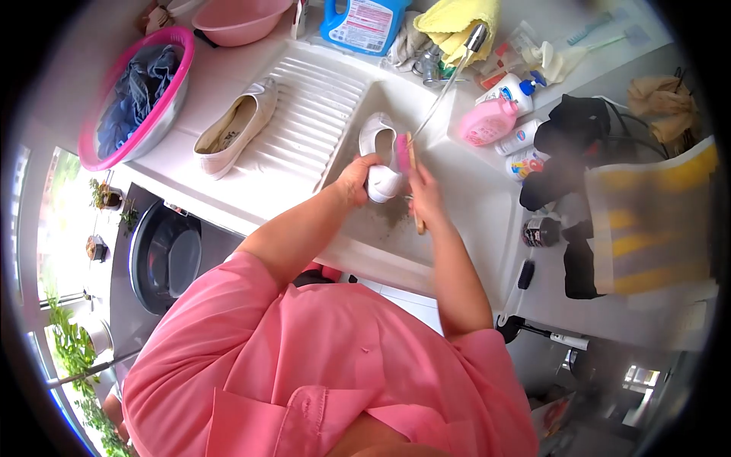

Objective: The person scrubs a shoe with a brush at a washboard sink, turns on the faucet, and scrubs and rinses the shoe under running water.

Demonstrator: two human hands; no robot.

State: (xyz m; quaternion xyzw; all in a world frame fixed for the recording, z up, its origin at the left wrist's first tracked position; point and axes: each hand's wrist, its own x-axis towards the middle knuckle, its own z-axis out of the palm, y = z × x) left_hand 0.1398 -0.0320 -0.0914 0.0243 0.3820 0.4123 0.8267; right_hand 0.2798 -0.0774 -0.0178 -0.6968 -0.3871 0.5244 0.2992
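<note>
Over the sink basin (476, 206), my left hand (355, 180) grips a white shoe (384, 183) by its side near one end. In my right hand (426, 196) is a scrub brush with a wooden handle (419, 225) and pink bristles (403, 152). Its bristles are against or very close to the right side of the shoe. A thin stream of water from the faucet (477, 36) comes down beside the brush head. Dirty water (394, 213) lies on the basin floor below. The matching shoe (240, 128) rests on the ribbed drainboard to the left.
A pink-rimmed tub (185, 57) of denim stands at the far left. Behind are a pink basin (242, 21), a blue detergent jug (367, 27) and a yellow cloth (459, 27). A pink bottle (488, 122) and several other bottles line the right edge. A small black brush (525, 274) lies nearer.
</note>
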